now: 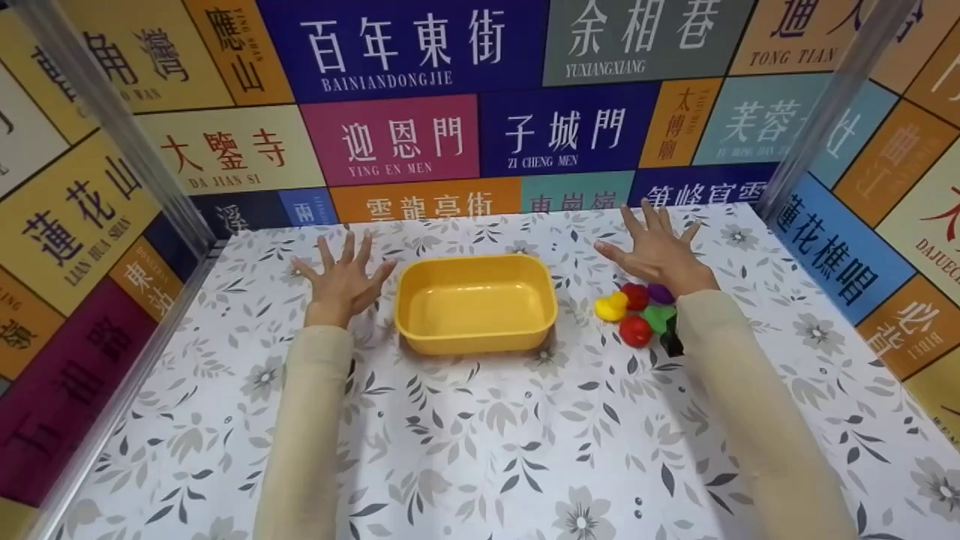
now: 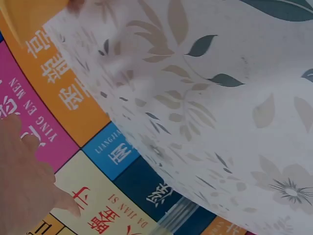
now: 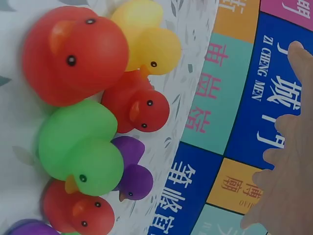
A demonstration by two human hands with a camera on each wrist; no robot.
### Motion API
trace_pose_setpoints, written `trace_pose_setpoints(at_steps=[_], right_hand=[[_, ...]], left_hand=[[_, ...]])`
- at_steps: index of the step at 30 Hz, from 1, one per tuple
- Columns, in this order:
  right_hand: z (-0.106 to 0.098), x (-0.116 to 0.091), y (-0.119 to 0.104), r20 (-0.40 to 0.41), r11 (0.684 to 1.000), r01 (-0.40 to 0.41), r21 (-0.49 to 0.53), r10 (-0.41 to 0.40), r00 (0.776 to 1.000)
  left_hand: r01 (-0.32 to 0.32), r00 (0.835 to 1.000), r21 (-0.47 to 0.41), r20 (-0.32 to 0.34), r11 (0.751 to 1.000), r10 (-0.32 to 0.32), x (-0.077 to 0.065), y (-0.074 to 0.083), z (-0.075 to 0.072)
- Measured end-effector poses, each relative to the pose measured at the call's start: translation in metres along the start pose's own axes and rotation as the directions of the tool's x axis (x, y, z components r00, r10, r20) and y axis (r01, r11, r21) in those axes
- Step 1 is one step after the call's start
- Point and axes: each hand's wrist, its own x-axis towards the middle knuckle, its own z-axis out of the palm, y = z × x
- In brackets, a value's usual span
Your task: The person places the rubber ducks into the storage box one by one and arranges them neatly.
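Fingers spread wide, my left hand (image 1: 341, 277) is just left of a yellow plastic basin (image 1: 476, 343) and holds nothing. My right hand (image 1: 661, 255) has its fingers splayed too, beyond a cluster of small toy ducks to the right of the basin. In the right wrist view the cluster includes a big red duck (image 3: 80, 54), a yellow duck (image 3: 156, 46), a green duck (image 3: 83, 147) and a purple duck (image 3: 134, 181). Smaller red ducks (image 3: 142, 107) sit among them. My right sleeve (image 1: 720, 337) partly hides the cluster in the head view.
A white cloth with grey flowers (image 1: 465, 450) covers the table. Panels with large Chinese lettering (image 1: 405, 52) stand behind it and on both sides. Clear corner strips (image 1: 825, 97) run up where the panels meet. A small black object (image 1: 673, 343) shows beside the right sleeve.
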Motion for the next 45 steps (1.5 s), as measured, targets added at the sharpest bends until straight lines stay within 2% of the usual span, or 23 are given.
trace_pose_setpoints(at_steps=[7, 11, 17, 22, 28, 30, 32, 35, 40, 43, 45], right_hand=[[0.001, -0.010, -0.003, -0.012, 0.998, 0.048, 0.033, -0.047, 0.999], [0.003, -0.018, -0.004, -0.037, 0.993, 0.087, 0.079, -0.085, 0.996], [0.005, -0.033, -0.001, -0.102, 0.981, 0.125, 0.151, -0.110, 0.989], [0.005, -0.053, 0.008, -0.146, 0.962, 0.128, 0.241, -0.094, 0.985], [0.010, -0.074, 0.027, -0.234, 0.912, 0.150, 0.381, -0.062, 0.970], [0.012, -0.079, 0.036, -0.239, 0.900, 0.128, 0.416, -0.027, 0.971], [0.014, -0.083, 0.047, -0.229, 0.888, 0.091, 0.450, 0.016, 0.973], [0.018, -0.085, 0.065, -0.206, 0.848, 0.060, 0.527, 0.059, 0.977], [0.027, -0.088, 0.095, -0.238, 0.724, 0.109, 0.681, 0.079, 0.968], [0.033, -0.088, 0.112, -0.231, 0.676, 0.075, 0.733, 0.143, 0.962], [0.036, -0.087, 0.121, -0.197, 0.655, 0.014, 0.755, 0.207, 0.958]], left_hand=[[-0.088, 0.996, -0.080, -0.010, 0.993, 0.088, -0.009, 0.014, -0.004], [-0.139, 0.990, -0.162, -0.025, 0.977, 0.136, -0.017, 0.024, -0.005], [-0.174, 0.984, -0.261, -0.071, 0.950, 0.160, -0.031, 0.035, -0.004], [-0.183, 0.983, -0.393, -0.097, 0.901, 0.157, -0.042, 0.032, 0.004], [-0.169, 0.983, -0.499, -0.145, 0.850, 0.111, -0.054, 0.016, 0.016], [-0.161, 0.985, -0.545, -0.137, 0.823, 0.102, -0.057, 0.013, 0.021], [-0.154, 0.987, -0.603, -0.130, 0.783, 0.094, -0.060, 0.011, 0.027], [-0.136, 0.990, -0.684, -0.120, 0.716, 0.072, -0.061, 0.012, 0.035], [-0.048, 0.999, -0.775, -0.052, 0.630, 0.013, -0.062, 0.013, 0.048], [-0.008, 0.999, -0.796, -0.026, 0.605, -0.020, -0.061, 0.013, 0.051], [-0.010, 0.999, -0.805, -0.036, 0.593, -0.032, -0.060, 0.014, 0.051]])
